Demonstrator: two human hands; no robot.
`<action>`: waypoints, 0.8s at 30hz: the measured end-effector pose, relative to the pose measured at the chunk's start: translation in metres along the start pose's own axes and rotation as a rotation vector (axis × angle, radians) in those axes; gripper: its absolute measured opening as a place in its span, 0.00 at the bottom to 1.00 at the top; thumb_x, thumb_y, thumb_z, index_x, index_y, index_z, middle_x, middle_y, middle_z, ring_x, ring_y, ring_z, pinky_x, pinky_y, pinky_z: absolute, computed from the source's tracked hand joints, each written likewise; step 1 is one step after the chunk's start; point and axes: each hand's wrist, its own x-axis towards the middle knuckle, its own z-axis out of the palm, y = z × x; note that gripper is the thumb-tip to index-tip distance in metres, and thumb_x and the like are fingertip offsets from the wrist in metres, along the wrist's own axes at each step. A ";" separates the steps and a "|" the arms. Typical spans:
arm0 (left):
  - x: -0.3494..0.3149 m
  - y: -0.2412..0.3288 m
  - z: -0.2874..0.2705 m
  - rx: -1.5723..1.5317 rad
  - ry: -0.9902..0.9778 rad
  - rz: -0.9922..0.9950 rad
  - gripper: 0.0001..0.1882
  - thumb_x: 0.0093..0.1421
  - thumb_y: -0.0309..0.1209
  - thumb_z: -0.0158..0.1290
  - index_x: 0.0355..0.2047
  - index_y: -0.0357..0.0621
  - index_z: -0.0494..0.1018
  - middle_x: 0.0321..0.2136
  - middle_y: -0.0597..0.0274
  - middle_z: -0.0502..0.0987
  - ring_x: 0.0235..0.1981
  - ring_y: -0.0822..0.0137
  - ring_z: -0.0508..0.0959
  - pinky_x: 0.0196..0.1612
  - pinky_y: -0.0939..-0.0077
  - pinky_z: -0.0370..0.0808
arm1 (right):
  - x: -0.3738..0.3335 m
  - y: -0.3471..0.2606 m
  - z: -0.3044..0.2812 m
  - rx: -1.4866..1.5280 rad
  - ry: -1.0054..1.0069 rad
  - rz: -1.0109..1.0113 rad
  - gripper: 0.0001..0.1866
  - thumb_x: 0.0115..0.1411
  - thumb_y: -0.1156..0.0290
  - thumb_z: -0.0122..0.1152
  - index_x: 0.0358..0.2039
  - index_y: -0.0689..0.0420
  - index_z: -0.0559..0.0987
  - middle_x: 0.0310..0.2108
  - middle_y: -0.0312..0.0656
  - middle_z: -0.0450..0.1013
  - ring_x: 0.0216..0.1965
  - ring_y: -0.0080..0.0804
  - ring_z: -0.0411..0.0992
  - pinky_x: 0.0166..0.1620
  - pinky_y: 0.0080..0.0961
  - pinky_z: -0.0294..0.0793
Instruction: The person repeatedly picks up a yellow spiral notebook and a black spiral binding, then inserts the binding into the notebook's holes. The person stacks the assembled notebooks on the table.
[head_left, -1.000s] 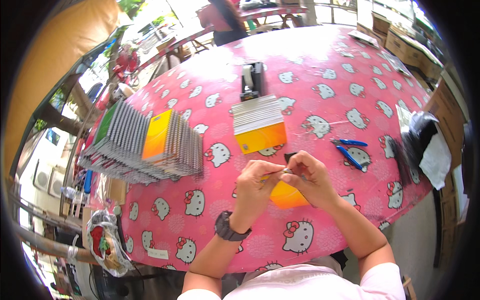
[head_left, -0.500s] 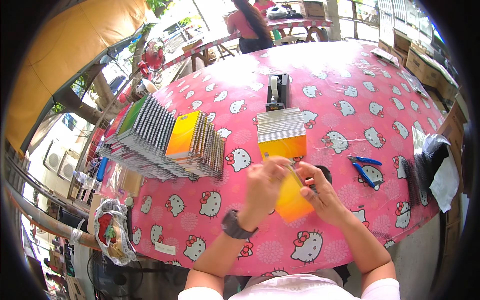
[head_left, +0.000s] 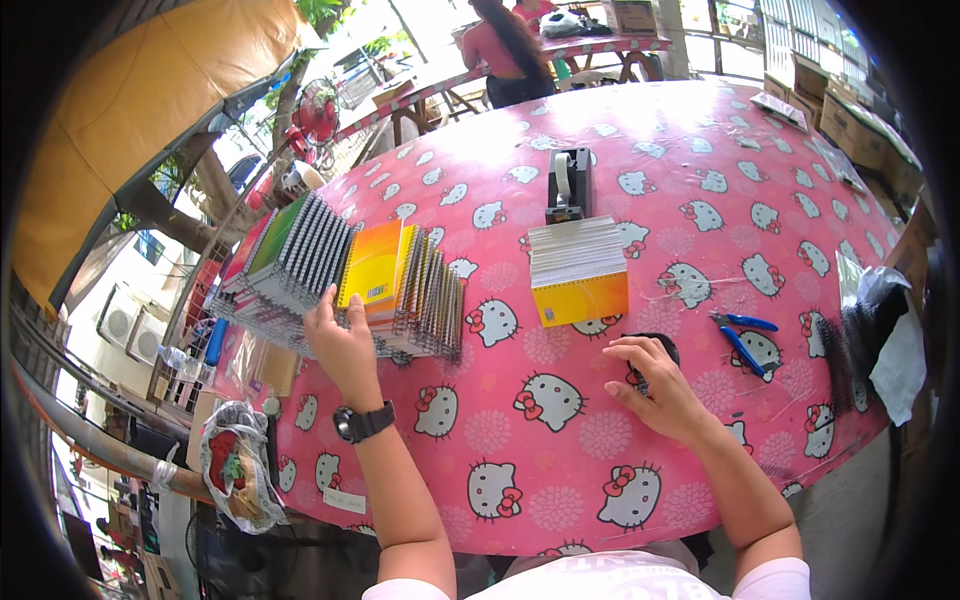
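A yellow-orange spiral notebook (head_left: pixel 374 262) lies on top of the shorter row of notebooks (head_left: pixel 430 305) at the left. My left hand (head_left: pixel 345 340), with a dark watch on the wrist, grips its near corner, thumb on the cover and fingers by the coil. My right hand (head_left: pixel 660 392) hovers at the centre right, fingers spread, with no notebook in it. Partly hidden behind its fingers is a black object (head_left: pixel 660 345) whose kind I cannot make out. A stack of yellow notebooks (head_left: pixel 578 300) stands just beyond, showing pale edges on top.
Taller spiral notebooks (head_left: pixel 300 240) stand at the far left. Behind the middle stack is a black tape dispenser (head_left: pixel 569 185). Blue-handled cutters (head_left: pixel 744 340) lie at the right, near black coils (head_left: pixel 838 365). A plastic bag (head_left: pixel 238 470) hangs at the left edge. Another person (head_left: pixel 505 60) is at a far table.
The yellow notebook held by both hands in front of me is now on the left row, carried there by my left hand. My right hand has let go of it and opened.
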 end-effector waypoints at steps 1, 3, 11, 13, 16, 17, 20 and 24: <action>-0.004 0.003 -0.002 0.055 0.032 0.052 0.19 0.58 0.32 0.55 0.48 0.36 0.71 0.50 0.48 0.70 0.47 0.53 0.72 0.45 0.61 0.71 | 0.000 0.000 0.000 -0.002 -0.003 0.002 0.20 0.57 0.65 0.62 0.49 0.58 0.72 0.50 0.47 0.67 0.53 0.47 0.63 0.54 0.38 0.65; -0.006 0.012 -0.001 -0.020 0.064 0.227 0.19 0.58 0.32 0.54 0.49 0.38 0.71 0.53 0.48 0.67 0.50 0.52 0.70 0.51 0.60 0.68 | 0.000 0.001 0.000 -0.005 -0.003 0.003 0.20 0.56 0.66 0.62 0.48 0.58 0.72 0.50 0.47 0.68 0.53 0.47 0.63 0.54 0.38 0.65; -0.010 0.009 -0.002 -0.265 -0.336 0.332 0.17 0.60 0.35 0.54 0.48 0.42 0.72 0.49 0.54 0.72 0.51 0.51 0.69 0.57 0.58 0.63 | 0.006 -0.002 -0.039 -0.156 -0.029 -0.104 0.15 0.52 0.67 0.66 0.39 0.58 0.75 0.38 0.44 0.73 0.44 0.41 0.69 0.47 0.34 0.69; -0.016 0.022 -0.001 -0.311 -0.180 0.346 0.16 0.59 0.35 0.54 0.46 0.43 0.73 0.47 0.55 0.73 0.51 0.52 0.69 0.57 0.57 0.62 | -0.006 -0.024 -0.093 -0.272 -0.237 0.146 0.17 0.48 0.65 0.69 0.36 0.58 0.75 0.34 0.44 0.73 0.42 0.41 0.70 0.46 0.34 0.70; -0.036 0.058 0.008 -0.370 -0.084 0.491 0.14 0.59 0.35 0.55 0.43 0.43 0.74 0.46 0.55 0.73 0.51 0.54 0.70 0.55 0.60 0.63 | -0.046 -0.026 -0.120 -0.370 -0.391 0.443 0.20 0.42 0.62 0.73 0.33 0.57 0.74 0.32 0.43 0.72 0.40 0.41 0.69 0.44 0.34 0.70; -0.045 0.070 0.014 -0.386 -0.072 0.554 0.14 0.59 0.36 0.56 0.43 0.43 0.74 0.46 0.56 0.73 0.51 0.55 0.70 0.54 0.61 0.65 | -0.063 -0.027 -0.119 -0.390 -0.422 0.527 0.22 0.40 0.61 0.74 0.32 0.56 0.74 0.32 0.43 0.72 0.40 0.41 0.69 0.43 0.34 0.70; -0.078 0.102 0.035 -0.435 -0.217 0.726 0.14 0.56 0.34 0.56 0.42 0.45 0.74 0.46 0.58 0.74 0.51 0.54 0.70 0.54 0.62 0.64 | -0.100 -0.016 -0.076 -0.498 -0.288 0.399 0.23 0.36 0.65 0.75 0.30 0.58 0.73 0.30 0.43 0.70 0.35 0.42 0.69 0.39 0.35 0.70; -0.103 0.135 0.082 -0.493 -0.323 0.734 0.16 0.55 0.34 0.57 0.43 0.44 0.74 0.44 0.60 0.74 0.50 0.56 0.69 0.53 0.62 0.64 | -0.122 -0.007 -0.062 -0.410 -0.115 0.405 0.18 0.42 0.69 0.71 0.29 0.60 0.71 0.29 0.42 0.68 0.35 0.44 0.68 0.39 0.36 0.69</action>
